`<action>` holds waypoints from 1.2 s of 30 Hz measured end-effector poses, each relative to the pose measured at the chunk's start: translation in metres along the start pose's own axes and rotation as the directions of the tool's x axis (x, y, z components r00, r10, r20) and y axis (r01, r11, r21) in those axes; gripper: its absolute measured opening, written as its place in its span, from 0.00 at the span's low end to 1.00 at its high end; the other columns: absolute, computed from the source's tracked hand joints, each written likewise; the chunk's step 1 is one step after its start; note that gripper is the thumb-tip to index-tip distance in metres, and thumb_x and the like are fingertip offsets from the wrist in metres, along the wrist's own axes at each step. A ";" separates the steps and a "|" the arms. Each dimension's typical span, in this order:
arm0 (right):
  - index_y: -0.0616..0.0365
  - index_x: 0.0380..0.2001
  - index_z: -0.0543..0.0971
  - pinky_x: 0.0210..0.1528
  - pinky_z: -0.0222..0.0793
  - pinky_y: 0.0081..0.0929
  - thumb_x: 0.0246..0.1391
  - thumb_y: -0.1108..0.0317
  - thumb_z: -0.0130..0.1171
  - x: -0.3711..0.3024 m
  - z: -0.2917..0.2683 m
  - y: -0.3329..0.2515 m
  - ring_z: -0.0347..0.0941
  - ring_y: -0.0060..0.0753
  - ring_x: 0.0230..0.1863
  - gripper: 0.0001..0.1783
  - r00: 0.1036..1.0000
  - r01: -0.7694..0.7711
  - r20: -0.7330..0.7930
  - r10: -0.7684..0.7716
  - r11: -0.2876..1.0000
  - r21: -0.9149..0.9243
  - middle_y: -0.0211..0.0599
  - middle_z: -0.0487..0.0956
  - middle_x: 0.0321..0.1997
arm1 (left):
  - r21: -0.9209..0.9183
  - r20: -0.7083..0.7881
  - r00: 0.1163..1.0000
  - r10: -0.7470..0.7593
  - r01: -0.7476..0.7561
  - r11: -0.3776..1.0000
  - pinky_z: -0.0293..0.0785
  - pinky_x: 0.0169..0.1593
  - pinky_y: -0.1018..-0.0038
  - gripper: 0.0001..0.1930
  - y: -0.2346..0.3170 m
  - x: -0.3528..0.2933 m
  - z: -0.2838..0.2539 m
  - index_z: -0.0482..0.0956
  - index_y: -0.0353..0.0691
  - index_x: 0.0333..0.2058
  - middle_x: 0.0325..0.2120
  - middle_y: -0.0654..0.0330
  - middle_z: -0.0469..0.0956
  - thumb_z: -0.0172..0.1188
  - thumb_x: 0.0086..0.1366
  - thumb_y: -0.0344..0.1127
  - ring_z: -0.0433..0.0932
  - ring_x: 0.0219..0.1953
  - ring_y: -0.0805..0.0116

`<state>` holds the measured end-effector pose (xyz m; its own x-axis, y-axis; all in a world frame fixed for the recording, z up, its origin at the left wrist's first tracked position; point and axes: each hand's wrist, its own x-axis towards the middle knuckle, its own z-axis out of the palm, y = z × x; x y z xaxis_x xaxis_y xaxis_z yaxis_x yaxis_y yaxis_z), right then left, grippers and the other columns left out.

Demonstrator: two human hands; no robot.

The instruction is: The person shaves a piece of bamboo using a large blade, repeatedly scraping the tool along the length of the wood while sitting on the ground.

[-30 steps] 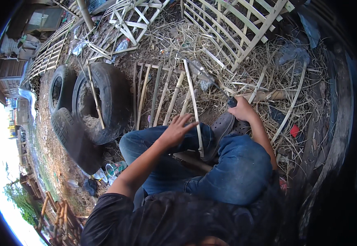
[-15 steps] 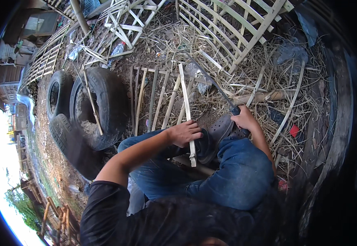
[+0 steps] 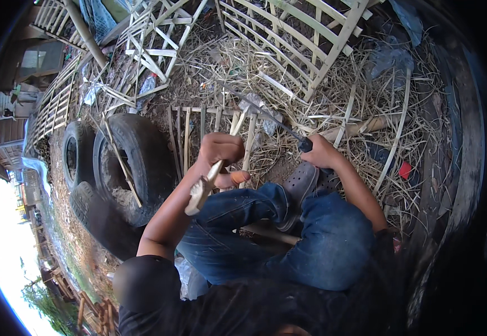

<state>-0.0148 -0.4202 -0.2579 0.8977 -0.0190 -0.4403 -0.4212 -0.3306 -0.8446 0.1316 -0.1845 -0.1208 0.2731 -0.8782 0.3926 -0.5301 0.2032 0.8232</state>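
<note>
— Knees first: the person sits low, blue jeans (image 3: pixel 322 241) drawn up, a grey perforated clog (image 3: pixel 302 182) planted just beyond them. What does each hand have?

— The left hand (image 3: pixel 221 154) is clenched around a pale bamboo strip (image 3: pixel 203 187), fingers wrapped tight, thumb out to the side; the strip's splintered near end points back toward the left thigh. The right hand (image 3: pixel 319 152) is closed on the dark handle of a long knife (image 3: pixel 266 116), whose blade runs up and away over the ground.

— So where might it go wrong?

— I judge the blade the main hazard. Strip and left hand sit near the leg and the clog (soft footwear, little protection), so a slip or glancing cut could reach fingers, shin or foot. The frayed end could also drive splinters into the palm.

— And farther out?

— More bamboo slats (image 3: pixel 187 134) lie on the dirt ahead, worn tyres (image 3: pixel 126 159) stand at the left, loose straw (image 3: pixel 366 95) covers the ground, and lattice panels (image 3: pixel 288 39) lean at the far edge. Loose litter underfoot could shift the footing.
</note>
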 end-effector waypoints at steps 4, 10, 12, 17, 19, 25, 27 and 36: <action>0.64 0.17 0.72 0.23 0.63 0.31 0.37 0.67 0.59 0.010 0.000 -0.001 0.66 0.26 0.17 0.11 1.000 -0.015 0.027 0.014 1.000 0.020 0.33 0.70 0.13 | -0.222 -0.328 0.938 -0.111 0.038 0.974 0.57 0.18 0.77 0.35 -0.005 0.010 -0.011 0.61 0.40 0.11 0.12 0.66 0.61 0.68 0.47 0.65 0.59 0.13 0.75; 0.66 0.17 0.72 0.24 0.64 0.32 0.37 0.66 0.59 0.026 0.000 -0.011 0.68 0.28 0.17 0.12 0.993 -0.109 0.053 0.104 0.990 0.090 0.35 0.73 0.15 | -0.208 -0.521 0.853 0.005 -0.133 0.969 0.49 0.16 0.77 0.38 -0.022 0.021 -0.018 0.55 0.45 0.09 0.06 0.70 0.55 0.59 0.48 0.74 0.66 0.09 0.72; 0.67 0.18 0.72 0.26 0.66 0.33 0.37 0.67 0.59 0.035 -0.003 -0.014 0.70 0.32 0.18 0.12 0.991 -0.100 0.088 0.098 0.995 0.018 0.39 0.73 0.15 | -0.192 -0.521 0.852 0.044 -0.167 0.967 0.47 0.15 0.77 0.39 -0.025 0.022 -0.019 0.53 0.45 0.08 0.05 0.70 0.53 0.57 0.49 0.74 0.67 0.09 0.71; 0.68 0.19 0.73 0.28 0.67 0.35 0.36 0.69 0.58 0.048 -0.006 -0.023 0.71 0.39 0.20 0.11 0.992 -0.003 0.126 0.009 0.999 -0.049 0.46 0.73 0.16 | -0.416 -0.175 0.981 0.086 -0.153 0.897 0.44 0.13 0.75 0.37 -0.022 0.031 -0.025 0.53 0.45 0.09 0.05 0.69 0.51 0.55 0.55 0.69 0.54 0.05 0.73; 0.68 0.20 0.73 0.29 0.68 0.36 0.35 0.69 0.58 0.049 -0.004 -0.026 0.72 0.42 0.20 0.11 0.990 0.003 0.144 0.000 1.000 -0.025 0.48 0.74 0.17 | -0.511 -0.005 0.986 0.169 -0.148 0.847 0.41 0.13 0.74 0.34 -0.029 0.037 -0.026 0.54 0.44 0.08 0.05 0.69 0.50 0.51 0.64 0.60 0.52 0.04 0.73; 0.66 0.16 0.71 0.26 0.65 0.37 0.33 0.70 0.58 0.063 0.011 -0.025 0.69 0.44 0.17 0.10 0.989 0.111 0.096 -0.110 0.994 -0.008 0.47 0.72 0.14 | -0.532 0.340 0.906 0.251 -0.035 0.846 0.46 0.16 0.69 0.35 -0.027 0.049 -0.034 0.53 0.44 0.09 0.08 0.65 0.52 0.64 0.51 0.63 0.58 0.09 0.64; 0.66 0.17 0.73 0.27 0.66 0.39 0.34 0.70 0.57 0.072 0.008 -0.024 0.72 0.47 0.20 0.09 0.988 -0.085 0.121 0.099 0.989 -0.119 0.48 0.73 0.15 | -0.512 0.395 0.887 0.237 -0.001 0.859 0.48 0.17 0.66 0.38 -0.027 0.051 -0.035 0.52 0.43 0.10 0.09 0.64 0.53 0.69 0.45 0.64 0.59 0.11 0.60; 0.64 0.19 0.77 0.33 0.70 0.42 0.38 0.70 0.55 0.089 0.027 -0.015 0.76 0.56 0.29 0.07 0.994 -0.076 0.062 0.085 0.988 -0.131 0.55 0.76 0.21 | -0.154 -0.501 0.864 -0.053 -0.028 0.988 0.57 0.16 0.79 0.35 -0.025 0.017 -0.024 0.57 0.45 0.11 0.08 0.70 0.57 0.57 0.53 0.70 0.59 0.11 0.76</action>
<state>0.0675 -0.3914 -0.2927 0.8488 0.0114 -0.5286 -0.4681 -0.4485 -0.7614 0.1688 -0.1944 -0.1246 0.6661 -0.5528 0.5006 -0.4076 0.2923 0.8651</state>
